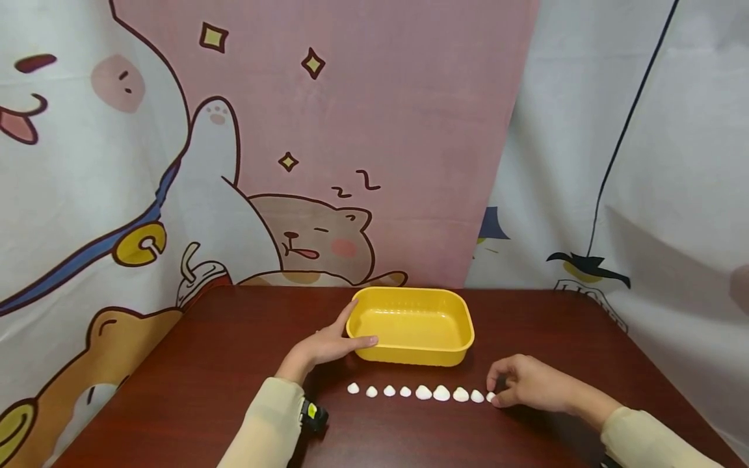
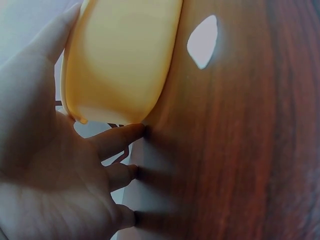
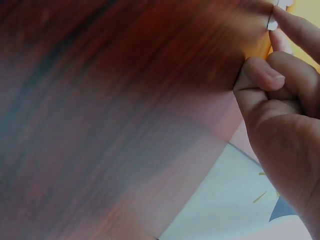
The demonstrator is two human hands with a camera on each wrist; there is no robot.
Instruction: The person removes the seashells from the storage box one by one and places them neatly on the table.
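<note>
A yellow plastic basin [image 1: 412, 356] sits on the table, with nothing visible inside. My left hand [image 1: 328, 342] is spread against its left end, the thumb along the front rim and the fingers at the side. Seen from the left wrist, that hand [image 2: 65, 160] touches the basin wall [image 2: 120, 55] with fingers extended. In front of the basin runs a row of several small white shells [image 1: 441, 393]. At the row's right end my right hand [image 1: 529, 383] pinches the last shell [image 1: 490, 396] between thumb and forefinger. From the right wrist, its white edge [image 3: 272, 22] shows by the fingertips.
The dark reddish-brown wooden table [image 1: 234, 403] extends on both sides of the basin. A cartoon-printed cloth [image 1: 409, 130] hangs behind it and along the sides. A dark wrist strap with a small device [image 1: 314, 417] is on the left sleeve.
</note>
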